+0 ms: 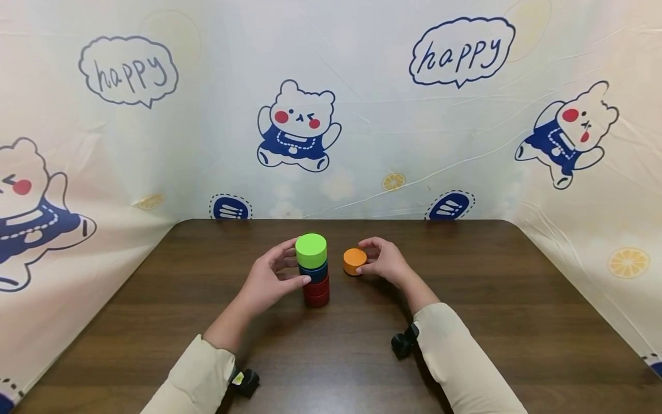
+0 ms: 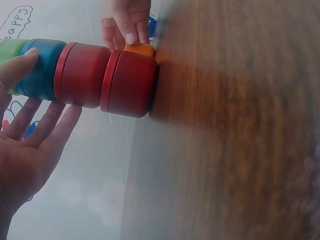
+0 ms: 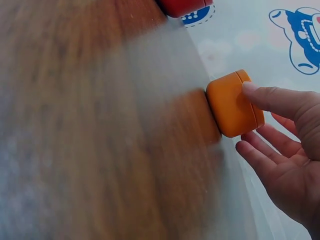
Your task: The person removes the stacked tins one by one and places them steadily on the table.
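A stack of small round cylinders stands upright on the table. From the top it runs green (image 1: 311,250), blue (image 2: 46,70), red (image 2: 82,75) and red again (image 2: 131,84), each rounded at the base, the lower ones with a seam near the top. My left hand (image 1: 266,284) is around the upper part, its thumb on the blue cylinder and its fingers on the far side. To the right of the stack, an orange cylinder (image 3: 231,105) sits on the tabletop. My right hand (image 1: 387,263) holds it at its right side between thumb and fingers, the thumb near its upper rim.
The dark wooden table (image 1: 351,356) reaches back to a printed cloth backdrop (image 1: 362,115) with bears and "happy" bubbles. Small black devices are strapped at the left wrist (image 1: 247,382) and right wrist (image 1: 402,344).
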